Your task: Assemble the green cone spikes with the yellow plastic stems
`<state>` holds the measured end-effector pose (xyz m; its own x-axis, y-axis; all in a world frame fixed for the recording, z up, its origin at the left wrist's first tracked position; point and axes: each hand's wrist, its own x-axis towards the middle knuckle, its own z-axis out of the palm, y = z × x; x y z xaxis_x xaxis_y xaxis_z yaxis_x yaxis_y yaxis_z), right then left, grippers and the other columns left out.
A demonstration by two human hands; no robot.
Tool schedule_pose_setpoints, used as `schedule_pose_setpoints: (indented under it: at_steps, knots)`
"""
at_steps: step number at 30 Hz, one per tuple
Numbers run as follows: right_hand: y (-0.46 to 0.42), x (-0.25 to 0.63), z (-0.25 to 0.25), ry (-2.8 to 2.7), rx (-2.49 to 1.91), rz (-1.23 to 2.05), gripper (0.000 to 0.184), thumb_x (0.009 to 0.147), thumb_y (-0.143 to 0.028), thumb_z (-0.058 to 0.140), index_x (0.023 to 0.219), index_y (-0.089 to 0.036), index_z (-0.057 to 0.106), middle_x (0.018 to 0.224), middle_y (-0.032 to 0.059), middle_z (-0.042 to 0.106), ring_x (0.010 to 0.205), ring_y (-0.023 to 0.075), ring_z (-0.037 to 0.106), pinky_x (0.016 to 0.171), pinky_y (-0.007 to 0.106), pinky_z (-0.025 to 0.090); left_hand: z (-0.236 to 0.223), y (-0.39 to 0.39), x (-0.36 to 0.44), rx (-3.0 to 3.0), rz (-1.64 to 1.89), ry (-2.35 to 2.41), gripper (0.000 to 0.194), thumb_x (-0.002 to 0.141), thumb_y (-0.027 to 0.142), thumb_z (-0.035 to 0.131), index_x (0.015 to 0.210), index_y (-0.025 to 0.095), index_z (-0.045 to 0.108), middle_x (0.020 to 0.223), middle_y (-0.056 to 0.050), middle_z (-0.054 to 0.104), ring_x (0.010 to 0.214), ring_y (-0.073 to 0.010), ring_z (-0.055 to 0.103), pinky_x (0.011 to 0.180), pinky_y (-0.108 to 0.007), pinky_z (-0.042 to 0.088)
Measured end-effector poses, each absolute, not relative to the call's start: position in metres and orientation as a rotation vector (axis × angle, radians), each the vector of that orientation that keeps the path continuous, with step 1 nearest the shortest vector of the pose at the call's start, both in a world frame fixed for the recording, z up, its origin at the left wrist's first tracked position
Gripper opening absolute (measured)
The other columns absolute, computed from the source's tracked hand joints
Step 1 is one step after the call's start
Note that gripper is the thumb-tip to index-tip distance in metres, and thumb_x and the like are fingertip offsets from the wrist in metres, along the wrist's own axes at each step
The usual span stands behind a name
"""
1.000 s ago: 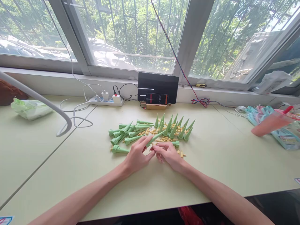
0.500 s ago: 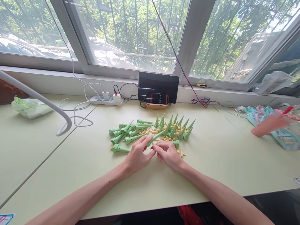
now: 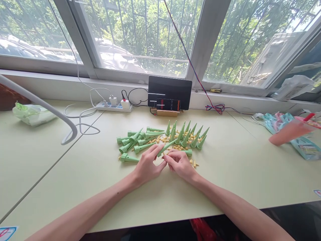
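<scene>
My left hand [image 3: 148,164] holds a green plastic spike [image 3: 166,147], its tip slanting up to the right. My right hand [image 3: 179,164] is pinched close against the left fingertips, with a small yellow peg [image 3: 165,154] showing at the fingers. Behind the hands several green spikes [image 3: 185,139] stand upright at the right, points up. More spikes [image 3: 144,142] lie on their sides in a heap at the left. Loose yellow pegs [image 3: 194,163] are scattered among the spikes and beside my right hand. Another lying spike [image 3: 188,152] is partly hidden behind my right hand.
A tablet [image 3: 170,88] with a phone [image 3: 168,104] in front leans by the window. A power strip [image 3: 114,106] with cables is left of it. A pink drink cup [image 3: 288,132] and plastic packets [image 3: 304,145] lie right; a white curved stand [image 3: 50,108] crosses the left.
Almost nothing differs. Both hands keep the same hold close together, and the camera view has shifted very slightly.
</scene>
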<state>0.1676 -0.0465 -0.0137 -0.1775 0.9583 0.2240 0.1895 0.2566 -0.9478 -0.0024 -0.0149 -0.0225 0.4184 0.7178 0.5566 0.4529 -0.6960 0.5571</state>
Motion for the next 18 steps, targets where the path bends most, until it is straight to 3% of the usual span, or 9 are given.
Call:
schedule_pose_setpoints:
  at_steps: [7, 18]
  knots:
    - [-0.0460, 0.1671, -0.0171, -1.568, -1.059, 1.056, 0.050, 0.094, -0.036, 0.056, 0.048, -0.019, 0.052, 0.055, 0.0016, 0.050, 0.068, 0.0168, 0.055, 0.058, 0.026, 0.043, -0.0242, -0.0132, -0.0034, 2.362, 1.156, 0.996, 0.043, 0.081, 0.017, 0.062, 0.123, 0.022, 0.056, 0.092, -0.002, 0.060, 0.065, -0.0109, 0.049, 0.058, -0.023, 0.046]
    - [-0.0411, 0.1677, -0.0226, -1.465, -1.034, 1.253, 0.041, 0.095, -0.044, 0.054, 0.067, -0.018, 0.067, 0.047, -0.0025, 0.051, 0.041, 0.0101, 0.044, 0.046, 0.026, 0.038, -0.0207, -0.0146, -0.0021, 2.372, 1.196, 0.994, 0.038, 0.083, 0.019, 0.062, 0.120, 0.020, 0.056, 0.087, -0.001, 0.057, 0.060, -0.0095, 0.045, 0.056, -0.022, 0.045]
